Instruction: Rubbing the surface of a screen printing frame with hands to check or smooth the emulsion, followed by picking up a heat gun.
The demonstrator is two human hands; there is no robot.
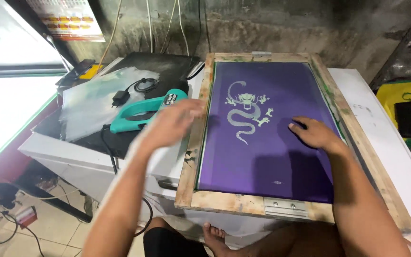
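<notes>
Bare knees and a foot (213,234) show under the bench edge. On top lies a wooden screen frame (193,157) with purple mesh and a pale dragon stencil (245,115). His right hand (314,133) rests flat and open on the mesh; his left hand (173,122), blurred, fingers loose and empty, hovers over the frame's left rail, beside a teal heat gun (141,113).

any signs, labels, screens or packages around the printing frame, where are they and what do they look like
Wall poster: top left, pale sheet with rows of red and yellow blocks.
Label on the teal heat gun: left of the wooden frame, small and dark with pale print.
Lit panel: far left, glowing white, green edge.
</notes>
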